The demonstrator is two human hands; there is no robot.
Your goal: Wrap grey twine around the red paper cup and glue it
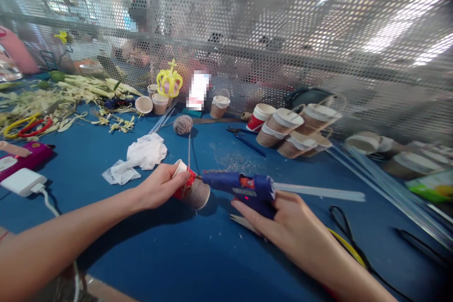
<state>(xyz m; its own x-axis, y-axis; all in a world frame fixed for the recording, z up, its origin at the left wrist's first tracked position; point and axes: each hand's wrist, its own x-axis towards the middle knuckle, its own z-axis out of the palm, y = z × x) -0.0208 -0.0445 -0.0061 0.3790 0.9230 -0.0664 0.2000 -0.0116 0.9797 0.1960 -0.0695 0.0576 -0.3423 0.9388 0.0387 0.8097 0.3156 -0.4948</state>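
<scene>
On your table [159, 255], the ball [183, 124] sits beyond the cup [198, 194] in your left hand [161, 186]. The tissue [146, 150] lies to the ball's left, nearer you. Right of the ball and nearer you is the glue gun [260, 188] in your right hand [293, 222]. Behind the ball stands your phone [198, 90], with the mesh [283, 19] farther back. Plant scraps [88, 85] spread to the ball's left; the pliers [247, 142] and stacked cups [285, 120] are to its right.

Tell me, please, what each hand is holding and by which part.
The left hand holds a partly wrapped cup by its red, unwrapped part; the right hand holds a glue gun by its handle.
</scene>
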